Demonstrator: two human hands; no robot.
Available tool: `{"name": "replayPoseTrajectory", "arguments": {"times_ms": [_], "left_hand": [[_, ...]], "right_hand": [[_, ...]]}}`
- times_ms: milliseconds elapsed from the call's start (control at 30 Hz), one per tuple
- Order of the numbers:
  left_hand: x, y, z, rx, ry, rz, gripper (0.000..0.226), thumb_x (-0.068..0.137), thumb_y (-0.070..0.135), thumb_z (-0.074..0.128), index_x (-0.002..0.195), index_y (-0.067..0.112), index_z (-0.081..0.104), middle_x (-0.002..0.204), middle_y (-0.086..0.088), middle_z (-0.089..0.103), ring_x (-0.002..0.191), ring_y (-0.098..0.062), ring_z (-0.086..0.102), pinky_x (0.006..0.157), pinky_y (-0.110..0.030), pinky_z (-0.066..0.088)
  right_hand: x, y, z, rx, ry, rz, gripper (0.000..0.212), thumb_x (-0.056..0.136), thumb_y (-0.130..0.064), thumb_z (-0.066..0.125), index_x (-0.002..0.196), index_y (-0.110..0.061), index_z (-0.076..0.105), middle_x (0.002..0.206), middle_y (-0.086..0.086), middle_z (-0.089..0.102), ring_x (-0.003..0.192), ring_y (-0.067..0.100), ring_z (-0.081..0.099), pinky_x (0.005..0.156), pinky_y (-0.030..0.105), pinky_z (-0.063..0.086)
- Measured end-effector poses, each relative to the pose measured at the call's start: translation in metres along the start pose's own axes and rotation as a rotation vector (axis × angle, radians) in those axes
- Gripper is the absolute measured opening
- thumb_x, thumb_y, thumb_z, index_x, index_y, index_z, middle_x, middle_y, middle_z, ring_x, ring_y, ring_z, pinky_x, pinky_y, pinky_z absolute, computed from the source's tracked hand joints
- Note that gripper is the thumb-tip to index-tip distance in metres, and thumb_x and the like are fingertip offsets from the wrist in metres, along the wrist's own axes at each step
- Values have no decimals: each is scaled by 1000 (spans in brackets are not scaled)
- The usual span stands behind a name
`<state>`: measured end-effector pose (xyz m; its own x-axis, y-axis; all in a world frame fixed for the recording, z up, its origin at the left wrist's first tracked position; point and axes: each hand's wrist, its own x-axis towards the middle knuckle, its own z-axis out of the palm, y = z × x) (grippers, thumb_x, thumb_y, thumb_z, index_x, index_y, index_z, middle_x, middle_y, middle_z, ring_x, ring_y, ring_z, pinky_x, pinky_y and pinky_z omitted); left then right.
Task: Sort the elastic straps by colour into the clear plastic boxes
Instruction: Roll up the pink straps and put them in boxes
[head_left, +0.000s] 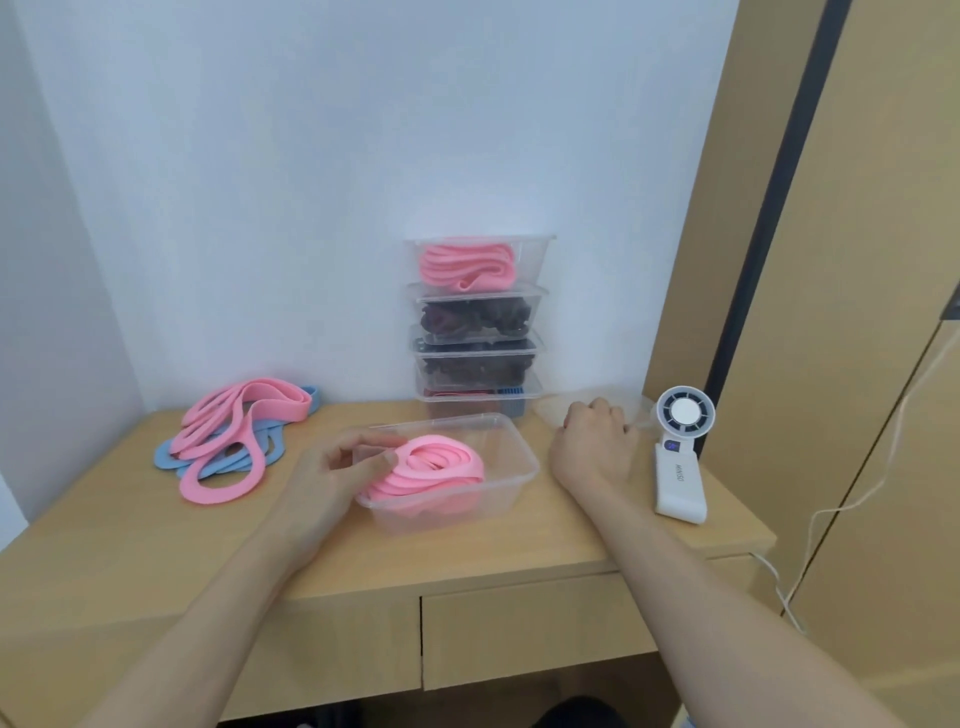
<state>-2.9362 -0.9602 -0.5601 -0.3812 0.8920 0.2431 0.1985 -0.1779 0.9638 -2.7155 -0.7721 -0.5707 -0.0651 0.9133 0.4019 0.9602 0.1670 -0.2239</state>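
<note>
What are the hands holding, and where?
The right hand seems to grip the clear lid at its near edge. The left hand rests by the open box; unclear.

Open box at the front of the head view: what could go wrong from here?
1. The pink coil heaps up to about the rim of the open box, so the clear lid that the right hand seems to grip may not seat, or straps may spring out.
2. In the loose pile, pink and blue straps are tangled; pulling one could drag the wrong colour along.
3. The stack is already four boxes high; a fifth might topple it.
</note>
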Motion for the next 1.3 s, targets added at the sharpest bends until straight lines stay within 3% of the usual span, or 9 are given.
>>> {"name": "replayPoseTrajectory", "arguments": {"times_ms": [233, 467, 600, 733, 900, 1033, 1167, 1300], "left_hand": [[0, -2, -1, 13, -12, 10, 19, 92, 10, 68, 105, 18, 78, 116, 13, 73, 105, -4, 66, 90, -25, 47], [2, -4, -4, 33, -27, 17, 19, 87, 22, 76, 105, 21, 79, 120, 11, 72, 113, -10, 65, 99, -34, 48], [3, -4, -3, 25, -23, 18, 19, 92, 9, 68, 106, 16, 78, 117, 8, 74, 109, -11, 67, 100, -35, 49], [2, -4, -3, 24, -25, 15, 19, 91, 11, 68, 106, 17, 78, 116, 7, 75, 111, -14, 66, 98, -36, 49], [1, -2, -1, -9, -19, 0, 18, 91, 9, 68, 104, 16, 78, 114, 10, 75, 108, -11, 67, 91, -30, 48], [1, 0, 0, -13, -21, -3, 18, 91, 8, 67, 105, 14, 77, 111, 8, 76, 105, -12, 68, 90, -30, 49], [0, 1, -1, -12, -19, -1, 18, 91, 7, 67, 106, 14, 77, 109, 7, 76, 102, -10, 68, 88, -27, 50], [0, 0, 0, -29, -17, -6, 18, 90, 7, 69, 104, 14, 77, 108, 6, 77, 100, -8, 69, 89, -29, 50]], "right_hand": [[3, 7, -1, 242, 35, 75, 19, 99, -26, 53, 110, -19, 67, 124, 3, 56, 123, 25, 45, 101, 41, 34], [1, 1, -1, 172, -10, 115, 29, 92, -26, 54, 119, -16, 61, 130, 5, 47, 127, 26, 40, 99, 43, 34], [0, 0, -2, 69, 9, 69, 28, 93, -15, 51, 119, -16, 61, 129, 5, 50, 125, 25, 42, 99, 41, 34], [-1, -1, -3, 77, 63, 91, 28, 95, -14, 52, 123, -14, 57, 128, 6, 49, 124, 26, 42, 96, 42, 35], [0, 0, -3, 291, 179, 104, 22, 97, -10, 47, 118, -10, 55, 124, 9, 46, 116, 29, 46, 91, 41, 43], [-2, 2, -4, 513, 194, 86, 13, 103, -15, 44, 109, -9, 54, 116, 9, 56, 109, 29, 52, 91, 40, 44], [-5, 3, -5, 509, 194, 33, 11, 99, -22, 53, 105, -13, 52, 110, 6, 60, 110, 26, 52, 90, 38, 43], [-5, 5, -9, 511, 213, 67, 9, 98, -14, 55, 107, -13, 53, 110, 5, 61, 108, 26, 54, 84, 38, 45]]}}
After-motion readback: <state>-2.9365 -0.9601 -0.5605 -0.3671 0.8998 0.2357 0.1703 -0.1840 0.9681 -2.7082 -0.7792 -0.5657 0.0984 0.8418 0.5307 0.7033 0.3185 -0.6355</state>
